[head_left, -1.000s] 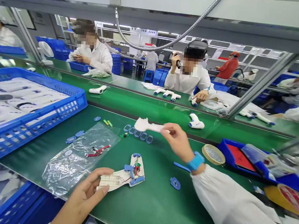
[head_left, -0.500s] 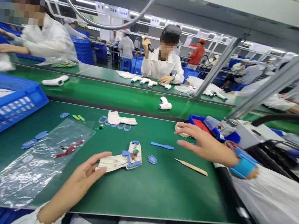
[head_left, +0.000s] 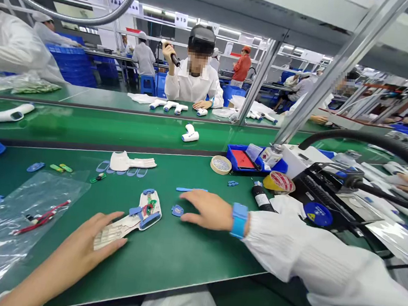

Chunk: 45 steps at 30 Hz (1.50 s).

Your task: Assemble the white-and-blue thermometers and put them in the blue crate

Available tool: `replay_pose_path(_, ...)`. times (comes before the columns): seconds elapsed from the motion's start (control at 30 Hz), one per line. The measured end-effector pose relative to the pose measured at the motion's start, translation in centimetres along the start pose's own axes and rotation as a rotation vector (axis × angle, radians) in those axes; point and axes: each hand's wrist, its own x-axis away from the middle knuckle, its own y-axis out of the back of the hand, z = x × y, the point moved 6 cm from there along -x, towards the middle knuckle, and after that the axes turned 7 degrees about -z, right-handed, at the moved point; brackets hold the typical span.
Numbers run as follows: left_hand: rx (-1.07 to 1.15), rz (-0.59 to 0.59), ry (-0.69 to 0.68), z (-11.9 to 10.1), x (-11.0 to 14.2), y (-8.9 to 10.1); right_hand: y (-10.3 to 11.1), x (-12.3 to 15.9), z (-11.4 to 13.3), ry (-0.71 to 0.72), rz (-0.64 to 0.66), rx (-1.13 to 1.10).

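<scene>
The left hand grips a white half-shell by its handle — green board exposed — while the right hand (blue band at the wrist) spreads beside a blue oval piece.

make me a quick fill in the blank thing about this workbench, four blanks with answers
The ____ hand holds the open white housing.
The wristband beside the right hand is coloured ____.
The wires on the clear plastic bag are mostly ____.
In this view, the blue bin sits to the ____ of the bag.

Missing words: left; blue; red; right.
</scene>
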Motion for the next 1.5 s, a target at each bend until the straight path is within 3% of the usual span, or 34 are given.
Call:
replay_pose_path(0.13, 0.031, 0.005, -0.027, -0.8, 0.3, -0.3, -2.6, -3.5, 0.4, 0.017, 0.003, -0.041)
replay_pose_path(0.23, 0.065, -0.005, -0.019, -1.4, 0.6, -0.1, -2.5, -4.0, 0.0, 0.008, 0.002, -0.125)
replay_pose_path(0.47, 0.107, 0.026, -0.057, -2.5, 1.3, -1.0, 2.5, -3.2, -5.6, -0.213, -0.151, -0.276)
replay_pose_path(0.6, 0.13, 0.037, -0.151, -3.6, 1.2, -2.1, 4.4, -3.7, -7.5, -0.312, -0.137, -0.359)
replay_pose_path(0.7, 0.138, 0.022, -0.201, -4.7, 1.2, -2.5, 3.2, -6.1, -5.4, -0.267, -0.06, -0.432)
replay_pose_path(0.9, 0.116, 0.035, -0.189, -5.6, 1.4, -2.4, -3.5, -13.9, 3.7, -0.039, 0.106, -0.5)
replay_pose_path(0.97, 0.12, 0.044, -0.184, -5.7, 1.5, -2.3, -4.2, -15.7, 5.6, -0.006, 0.084, -0.489)
replay_pose_path(1.03, 0.122, 0.054, -0.188, -5.8, 1.5, -2.2, -3.1, -16.0, 6.0, 0.02, 0.04, -0.464)
replay_pose_path(1.1, 0.122, 0.054, -0.201, -5.8, 1.6, -2.2, -0.7, -14.6, 5.0, 0.042, 0.018, -0.432)
replay_pose_path(1.17, 0.121, 0.04, -0.219, -5.9, 1.6, -2.3, 2.3, -11.3, 2.9, 0.045, 0.024, -0.383)
replay_pose_path(1.27, 0.107, 0.003, -0.241, -5.8, 1.6, -2.3, 6.8, -3.7, -1.5, 0.016, -0.023, -0.117)
replay_pose_path(1.33, 0.089, -0.001, -0.242, -5.4, 1.5, -2.5, 9.0, 2.3, -4.8, -0.077, -0.076, 0.067)
replay_pose_path(1.43, 0.062, -0.006, -0.248, -4.6, 1.3, -3.0, 11.1, 11.0, -8.1, -0.126, -0.206, 0.413)
replay_pose_path(1.5, 0.046, -0.036, -0.261, -3.9, 1.3, -3.3, 10.6, 15.6, -9.1, -0.112, -0.156, 0.631)
